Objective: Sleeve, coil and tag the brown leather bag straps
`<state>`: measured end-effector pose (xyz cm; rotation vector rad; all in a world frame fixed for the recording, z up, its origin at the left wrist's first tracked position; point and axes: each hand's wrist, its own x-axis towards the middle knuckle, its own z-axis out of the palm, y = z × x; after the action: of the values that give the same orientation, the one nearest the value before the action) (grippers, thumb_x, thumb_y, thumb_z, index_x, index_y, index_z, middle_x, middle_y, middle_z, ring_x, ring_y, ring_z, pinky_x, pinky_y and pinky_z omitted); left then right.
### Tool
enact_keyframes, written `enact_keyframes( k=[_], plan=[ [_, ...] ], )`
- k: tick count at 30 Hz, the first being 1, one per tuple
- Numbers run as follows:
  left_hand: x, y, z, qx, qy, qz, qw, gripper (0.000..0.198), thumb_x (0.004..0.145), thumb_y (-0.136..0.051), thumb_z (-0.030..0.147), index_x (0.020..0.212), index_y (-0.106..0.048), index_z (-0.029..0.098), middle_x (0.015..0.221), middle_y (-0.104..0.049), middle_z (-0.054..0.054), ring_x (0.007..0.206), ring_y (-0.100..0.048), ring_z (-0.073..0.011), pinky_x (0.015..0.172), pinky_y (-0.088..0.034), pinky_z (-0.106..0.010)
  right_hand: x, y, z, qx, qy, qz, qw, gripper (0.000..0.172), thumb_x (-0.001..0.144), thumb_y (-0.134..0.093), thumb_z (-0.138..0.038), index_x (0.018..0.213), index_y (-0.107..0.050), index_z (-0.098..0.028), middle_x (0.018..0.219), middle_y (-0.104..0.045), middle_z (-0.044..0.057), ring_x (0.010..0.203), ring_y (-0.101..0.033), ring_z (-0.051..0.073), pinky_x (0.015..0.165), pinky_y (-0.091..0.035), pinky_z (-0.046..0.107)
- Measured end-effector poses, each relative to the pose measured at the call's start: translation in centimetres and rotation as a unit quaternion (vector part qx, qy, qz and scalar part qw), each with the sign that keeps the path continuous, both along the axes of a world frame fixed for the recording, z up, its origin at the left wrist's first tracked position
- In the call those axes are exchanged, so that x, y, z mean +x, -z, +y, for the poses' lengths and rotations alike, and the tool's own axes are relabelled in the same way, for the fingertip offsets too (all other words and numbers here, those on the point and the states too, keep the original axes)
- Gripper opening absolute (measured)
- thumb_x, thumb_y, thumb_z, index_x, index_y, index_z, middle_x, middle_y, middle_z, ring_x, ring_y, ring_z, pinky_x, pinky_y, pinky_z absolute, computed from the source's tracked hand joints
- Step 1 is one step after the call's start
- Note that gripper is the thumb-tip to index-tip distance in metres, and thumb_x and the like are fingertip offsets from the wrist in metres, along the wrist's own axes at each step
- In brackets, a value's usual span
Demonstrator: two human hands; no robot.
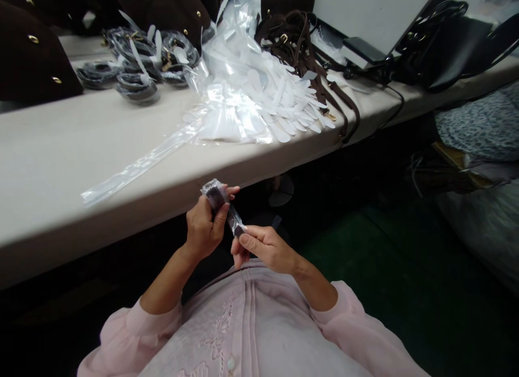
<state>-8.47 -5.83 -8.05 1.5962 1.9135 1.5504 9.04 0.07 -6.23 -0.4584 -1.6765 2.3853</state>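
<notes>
A dark brown strap in a clear plastic sleeve is held between my two hands, in front of the table's edge. My left hand is closed round its upper coiled part, with the thumb pressed on top. Fingers of my right hand pinch the lower end of the sleeved strap. Beyond my hands, a heap of clear plastic sleeves with white tabs lies on the table. One long flat clear sleeve stretches from the heap towards the left front.
Several coiled, sleeved straps sit at the table's back left, near dark brown bags. Loose brown straps hang over the edge of the cream-covered table. A white panel and black bag stand at right.
</notes>
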Motion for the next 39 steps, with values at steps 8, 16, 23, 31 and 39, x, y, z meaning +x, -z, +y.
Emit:
enact_keyframes(
  k=[8,16,23,31,39],
  plan=[
    [-1.0,1.8,-1.4,-0.097,0.137,0.196,0.966,0.034,0.099,-0.039,0.037,0.101,-0.067,0.017,0.091,-0.073,-0.011,0.079,-0.068,-0.0223,0.074,-0.051,-0.030,1.5,-1.5,1.6,-0.002,0.073,-0.045,0.996,0.035,0.088,-0.068,-0.048,0.092,-0.064,-0.013,0.063,-0.061,-0.002,0.046,-0.039,0.004,0.045,-0.030,0.019],
    [1.0,1.3,-3.6,-0.189,0.223,0.073,0.953,0.027,0.099,-0.046,0.034,0.087,-0.064,0.018,0.075,-0.066,-0.004,0.064,-0.059,-0.0157,0.064,-0.042,-0.025,1.1,0.5,3.6,0.135,0.221,-0.086,0.962,0.036,0.071,-0.085,-0.041,0.089,-0.067,-0.015,0.070,-0.059,-0.003,0.062,-0.051,0.007,0.060,-0.041,0.021],
    [1.4,-1.9,-5.4,-0.228,0.375,-0.284,0.852,0.031,0.103,-0.042,0.033,0.115,-0.064,0.015,0.075,-0.067,-0.006,0.071,-0.061,-0.0174,0.072,-0.048,-0.029,1.1,0.6,5.4,0.210,0.038,0.001,0.977,0.033,0.090,-0.066,-0.047,0.078,-0.071,-0.016,0.081,-0.063,0.002,0.078,-0.059,0.013,0.076,-0.047,0.026],
    [1.4,-3.5,-4.5,-0.020,0.265,-0.437,0.859,0.033,0.101,-0.050,0.034,0.123,-0.065,0.015,0.086,-0.073,-0.010,0.078,-0.067,-0.0175,0.076,-0.054,-0.028,-0.5,1.7,2.0,0.115,0.102,0.000,0.988,0.044,0.100,-0.045,-0.053,0.102,-0.065,-0.015,0.068,-0.053,-0.002,0.060,-0.047,0.009,0.058,-0.042,0.021],
    [0.5,-4.6,-0.8,0.112,0.041,-0.402,0.908,0.036,0.094,-0.064,0.040,0.118,-0.068,0.013,0.100,-0.077,-0.010,0.074,-0.071,-0.0136,0.078,-0.058,-0.023,-1.7,2.8,-1.3,0.343,0.206,0.016,0.916,0.035,0.100,-0.053,-0.038,0.125,-0.065,-0.017,0.115,-0.071,0.009,0.101,-0.068,0.016,0.092,-0.052,0.026]
  ],
)
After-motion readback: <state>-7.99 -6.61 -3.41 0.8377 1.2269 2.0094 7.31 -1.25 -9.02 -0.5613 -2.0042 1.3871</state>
